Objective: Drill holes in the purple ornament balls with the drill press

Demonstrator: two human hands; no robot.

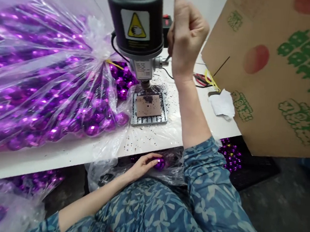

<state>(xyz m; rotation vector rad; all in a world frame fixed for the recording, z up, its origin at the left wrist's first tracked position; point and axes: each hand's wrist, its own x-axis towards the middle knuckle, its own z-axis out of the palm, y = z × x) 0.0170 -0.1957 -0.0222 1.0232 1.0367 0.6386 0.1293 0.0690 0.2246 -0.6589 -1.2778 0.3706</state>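
Note:
In my left hand (144,164) is a shiny purple faceted ball (160,163), held by the fingers just below the table's front edge, above clear plastic film (171,173). My right hand (188,32) is raised beside the black motor housing of a small drill press (135,21). Its fingers are closed round the press's feed lever (166,60), most of which the hand hides. Under the chuck (145,84) lies a brown square plate (151,107) with a small hole, set on the grey slotted base (149,122). Dark shavings cover plate and base.
A big clear bag of purple balls (50,79) fills the table's left side. At right stands a printed cardboard box (280,81), with a crumpled white tissue (222,104) and cables near it. More purple balls (231,154) lie below the table at right, and another bag (4,203) at lower left.

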